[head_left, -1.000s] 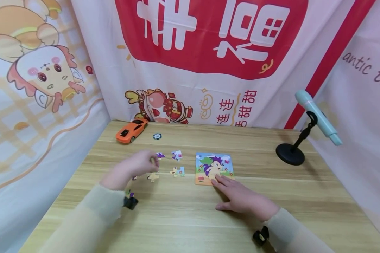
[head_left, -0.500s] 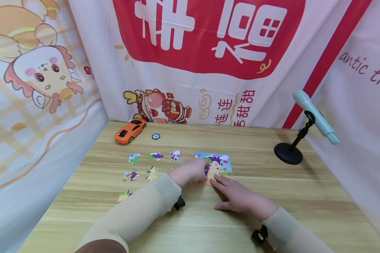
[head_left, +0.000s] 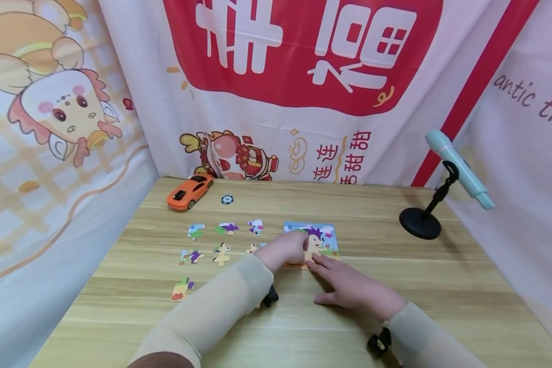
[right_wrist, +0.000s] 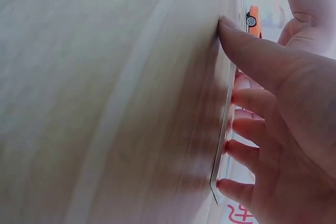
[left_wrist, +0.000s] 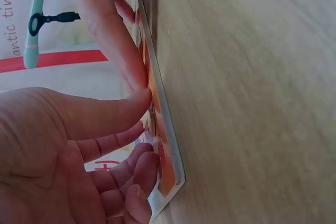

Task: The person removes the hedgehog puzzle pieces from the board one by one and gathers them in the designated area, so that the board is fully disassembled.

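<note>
A square picture puzzle [head_left: 329,239] showing a purple-spined hedgehog lies on the wooden table. Over its left half is my left hand [head_left: 291,250], hiding that side in the head view. Up close in the left wrist view, the left thumb and fingertips [left_wrist: 137,103] pinch a puzzle piece [left_wrist: 152,123] at the board's orange part, the piece's edge standing slightly raised. My right hand [head_left: 345,283] rests its extended fingers on the front edge of the board [right_wrist: 220,140], thumb down on the table. Loose puzzle pieces [head_left: 221,254] lie spread out left of the board.
An orange toy car [head_left: 190,191] and a round chip [head_left: 227,199] sit at the back left. A light-blue microphone [head_left: 460,168] on a black stand [head_left: 420,223] is at the right. Printed cloth [head_left: 276,138] hangs behind the table.
My left hand has moved right from the loose pieces onto the puzzle board, uncovering the pieces on the left. My right hand has stayed on the board's front edge.
</note>
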`<state>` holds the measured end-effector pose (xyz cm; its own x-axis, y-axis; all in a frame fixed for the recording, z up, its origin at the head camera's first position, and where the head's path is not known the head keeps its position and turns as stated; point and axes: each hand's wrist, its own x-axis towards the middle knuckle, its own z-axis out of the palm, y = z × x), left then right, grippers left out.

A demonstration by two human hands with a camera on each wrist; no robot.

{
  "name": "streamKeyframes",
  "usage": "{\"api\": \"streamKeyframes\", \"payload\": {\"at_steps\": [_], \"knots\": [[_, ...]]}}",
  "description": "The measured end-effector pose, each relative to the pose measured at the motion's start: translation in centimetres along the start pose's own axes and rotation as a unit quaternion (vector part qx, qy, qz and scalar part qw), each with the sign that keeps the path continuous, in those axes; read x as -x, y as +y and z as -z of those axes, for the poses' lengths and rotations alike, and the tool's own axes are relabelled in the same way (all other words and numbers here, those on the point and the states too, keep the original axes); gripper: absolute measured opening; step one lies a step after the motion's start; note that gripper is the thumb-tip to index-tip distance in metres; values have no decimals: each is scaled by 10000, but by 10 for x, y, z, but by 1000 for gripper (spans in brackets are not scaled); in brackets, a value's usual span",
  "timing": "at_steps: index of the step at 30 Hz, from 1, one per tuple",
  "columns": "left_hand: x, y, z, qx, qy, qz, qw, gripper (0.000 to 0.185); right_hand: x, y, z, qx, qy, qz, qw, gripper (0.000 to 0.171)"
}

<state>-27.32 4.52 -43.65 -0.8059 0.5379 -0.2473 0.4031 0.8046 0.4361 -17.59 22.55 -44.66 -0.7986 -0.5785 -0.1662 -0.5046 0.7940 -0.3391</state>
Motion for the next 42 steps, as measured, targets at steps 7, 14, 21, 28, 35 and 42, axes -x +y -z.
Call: {"api": "streamKeyframes", "payload": {"at_steps": [7,14,21,28,35,42], "knots": [[-2,-3,-2,283,-13,-19,9996,25,14,14,4,-6,151,-466,9988,84],[-3,-4,-3,451,29,15,9990,25,21,24,7,-69,-82,-741,9972,83],[1,0,-3,458,123,6,9989,31,21,22,8,-139,-201,-964,9950,84],[0,2,-4,533,179,98,9984,33,21,22,8,-140,-165,-914,9956,83],[-2,1,-5,716,331,73,9969,20,21,22,9,-134,-168,-879,9959,82],[15,-13,9,1236,587,-261,9902,13,21,21,8,-123,-167,-901,9957,84]]}}
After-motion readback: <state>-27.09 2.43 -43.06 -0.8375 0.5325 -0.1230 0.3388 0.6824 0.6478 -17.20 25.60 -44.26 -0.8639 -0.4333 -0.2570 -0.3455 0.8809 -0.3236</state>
